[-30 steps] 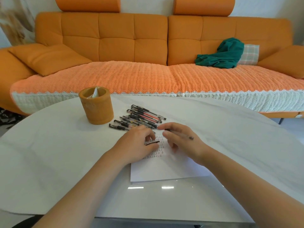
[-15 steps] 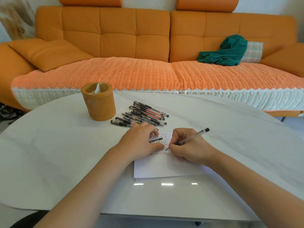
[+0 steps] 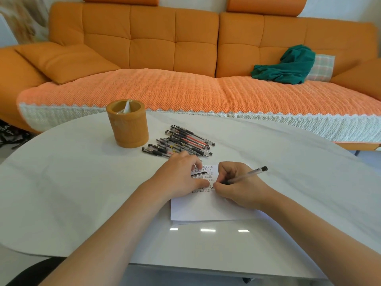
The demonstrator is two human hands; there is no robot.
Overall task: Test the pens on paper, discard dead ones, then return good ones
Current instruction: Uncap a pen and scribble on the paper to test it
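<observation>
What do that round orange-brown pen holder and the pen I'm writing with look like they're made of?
Round orange-brown pen holder: probably bamboo or wood, smooth satin finish, thick rim; moulded plastic is possible. Slim clear pen with black end plug: see-through, glossy plastic barrel.

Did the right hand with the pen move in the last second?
Yes. The right hand drew back from the pile of pens, nearer the camera, and its pen tip now meets the paper.

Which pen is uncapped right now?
The clear pen gripped in the right hand, tip on the paper. The left hand holds its black cap; the other pens lie capped beside the pen holder.
</observation>
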